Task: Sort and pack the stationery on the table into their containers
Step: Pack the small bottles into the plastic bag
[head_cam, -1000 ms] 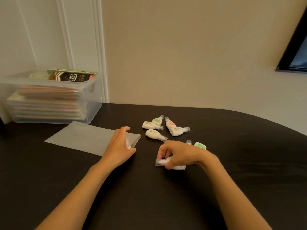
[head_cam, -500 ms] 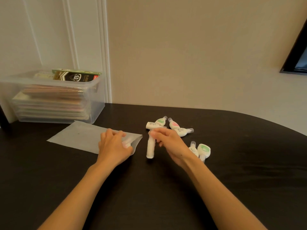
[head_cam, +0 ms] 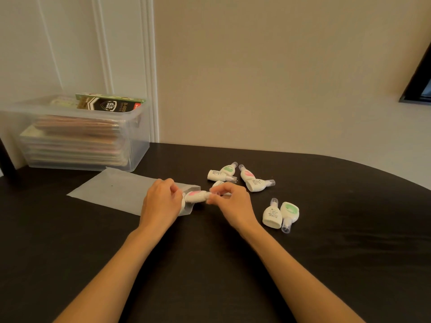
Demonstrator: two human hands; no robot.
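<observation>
table (head_cam: 326,264): dark, matte, curved far edge
frosted pouch (head_cam: 116,192): lies flat
clear bin (head_cam: 137,145): just behind the pouch, holding stacked packets
five correction tapes (head_cam: 256,185): clustered beside the pouch's mouth
two correction tapes (head_cam: 271,214): farther from the pouch, side by side

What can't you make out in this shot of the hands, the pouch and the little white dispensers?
Head view only:
- Mouth of the pouch: covered by the left hand, so how far the pink-labelled dispenser is in is unclear.
- One white dispenser: mostly behind the right hand.
- Contents of the clear bin: blurred by its frosted walls.
- Print on the dispenser labels: too small.
</observation>
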